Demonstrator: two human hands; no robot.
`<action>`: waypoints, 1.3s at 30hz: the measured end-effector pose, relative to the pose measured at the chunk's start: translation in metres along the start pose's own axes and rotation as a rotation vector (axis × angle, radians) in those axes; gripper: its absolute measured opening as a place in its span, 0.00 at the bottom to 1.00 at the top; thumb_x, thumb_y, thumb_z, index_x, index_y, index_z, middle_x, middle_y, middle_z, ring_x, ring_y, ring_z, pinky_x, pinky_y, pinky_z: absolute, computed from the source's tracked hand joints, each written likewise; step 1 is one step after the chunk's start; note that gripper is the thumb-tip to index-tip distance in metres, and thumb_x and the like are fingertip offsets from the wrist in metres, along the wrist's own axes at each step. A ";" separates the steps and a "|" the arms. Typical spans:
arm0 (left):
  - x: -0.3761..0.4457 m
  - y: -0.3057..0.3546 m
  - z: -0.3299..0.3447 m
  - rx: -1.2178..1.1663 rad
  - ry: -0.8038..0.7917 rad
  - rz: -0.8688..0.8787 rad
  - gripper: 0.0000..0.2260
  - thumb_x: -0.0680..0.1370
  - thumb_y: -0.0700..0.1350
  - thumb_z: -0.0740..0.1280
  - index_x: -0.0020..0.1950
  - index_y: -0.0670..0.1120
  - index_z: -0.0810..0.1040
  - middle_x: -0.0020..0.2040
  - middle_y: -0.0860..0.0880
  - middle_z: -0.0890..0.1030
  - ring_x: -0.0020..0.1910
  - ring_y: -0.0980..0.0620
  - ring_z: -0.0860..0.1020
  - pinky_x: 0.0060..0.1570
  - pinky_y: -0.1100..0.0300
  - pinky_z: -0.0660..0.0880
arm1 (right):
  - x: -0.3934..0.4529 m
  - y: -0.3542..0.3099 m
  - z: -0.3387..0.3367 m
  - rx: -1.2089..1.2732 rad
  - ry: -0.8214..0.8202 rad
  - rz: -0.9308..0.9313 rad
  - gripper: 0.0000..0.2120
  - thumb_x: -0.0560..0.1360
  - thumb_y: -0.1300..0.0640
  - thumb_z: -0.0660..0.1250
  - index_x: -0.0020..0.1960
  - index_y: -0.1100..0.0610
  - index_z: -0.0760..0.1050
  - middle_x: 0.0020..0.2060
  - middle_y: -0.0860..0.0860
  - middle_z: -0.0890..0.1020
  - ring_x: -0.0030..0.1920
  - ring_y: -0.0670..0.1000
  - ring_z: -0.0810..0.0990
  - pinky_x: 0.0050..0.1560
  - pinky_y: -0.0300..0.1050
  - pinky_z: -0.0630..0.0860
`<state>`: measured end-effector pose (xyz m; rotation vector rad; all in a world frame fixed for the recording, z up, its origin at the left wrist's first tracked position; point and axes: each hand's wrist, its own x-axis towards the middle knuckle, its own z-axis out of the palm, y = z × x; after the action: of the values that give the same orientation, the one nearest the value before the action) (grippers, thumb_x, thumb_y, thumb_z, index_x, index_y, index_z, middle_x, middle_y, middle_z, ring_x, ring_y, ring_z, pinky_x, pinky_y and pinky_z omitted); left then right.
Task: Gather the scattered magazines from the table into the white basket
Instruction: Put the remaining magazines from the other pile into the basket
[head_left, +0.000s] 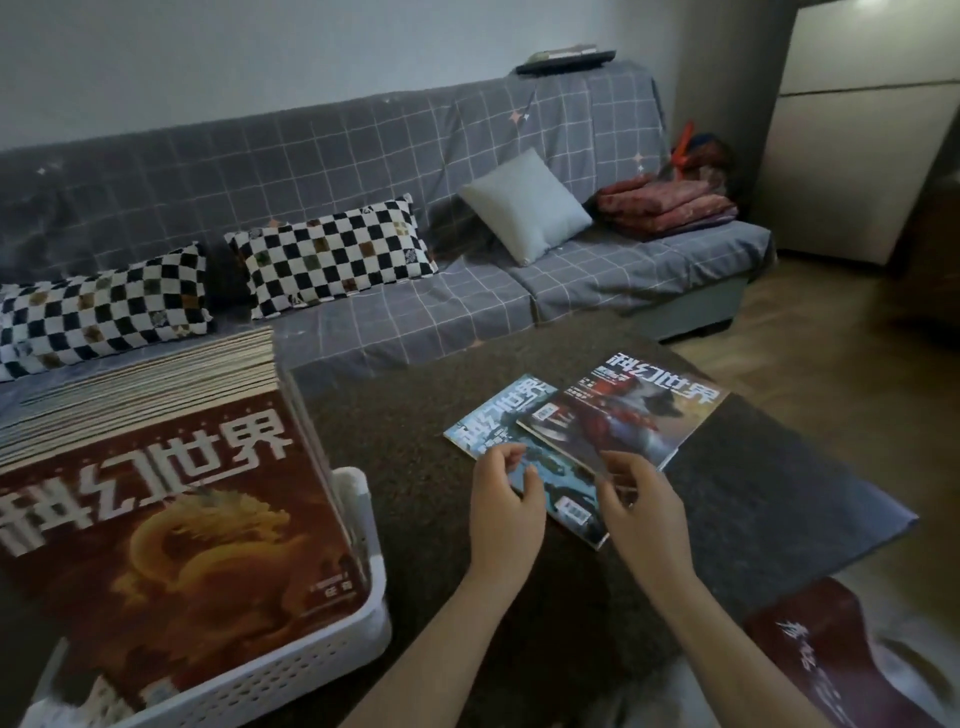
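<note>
A white basket (332, 654) at the lower left holds a tall stack of magazines; the top one (171, 525) is dark red with a golden dragon. Two magazines lie on the dark table (415, 415): a blue one (493, 421) and a red one (628, 410) overlapping its right side. My left hand (506, 499) hovers over the blue magazine's near edge with curled fingers, holding nothing I can see. At the near corner of the red magazine, my right hand (641, 499) has its fingers bent; whether it grips the cover I cannot tell.
A grey checked sofa (395, 291) stands behind the table with two checkerboard pillows (332, 254), a pale cushion (524, 205) and folded red blankets (670, 205). A white cabinet (852, 150) stands at the right. Red printed material (826, 649) lies at the lower right.
</note>
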<state>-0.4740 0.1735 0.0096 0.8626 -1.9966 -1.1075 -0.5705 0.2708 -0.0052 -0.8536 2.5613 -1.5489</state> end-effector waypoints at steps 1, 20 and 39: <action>0.009 -0.002 0.010 0.018 -0.014 -0.009 0.09 0.79 0.46 0.63 0.58 0.56 0.70 0.54 0.60 0.72 0.54 0.63 0.73 0.48 0.72 0.70 | 0.007 0.008 -0.002 -0.036 0.005 0.011 0.14 0.74 0.56 0.68 0.58 0.53 0.75 0.52 0.48 0.79 0.53 0.46 0.77 0.53 0.44 0.77; 0.132 -0.038 0.091 0.625 -0.161 -0.146 0.30 0.70 0.65 0.70 0.66 0.50 0.75 0.64 0.47 0.76 0.65 0.45 0.70 0.65 0.47 0.66 | 0.042 0.051 0.010 -0.386 -0.019 0.244 0.29 0.77 0.43 0.58 0.74 0.55 0.60 0.75 0.57 0.56 0.72 0.59 0.55 0.72 0.53 0.52; 0.001 0.009 -0.044 -0.030 -0.231 -0.155 0.13 0.75 0.45 0.71 0.48 0.59 0.69 0.47 0.56 0.79 0.43 0.61 0.80 0.38 0.66 0.73 | -0.029 0.010 -0.051 0.526 0.012 0.551 0.20 0.73 0.61 0.69 0.64 0.56 0.73 0.50 0.56 0.82 0.40 0.51 0.80 0.34 0.45 0.77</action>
<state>-0.4408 0.1578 0.0357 0.9219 -2.1212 -1.3757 -0.5656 0.3292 0.0053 -0.0745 1.9705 -1.8623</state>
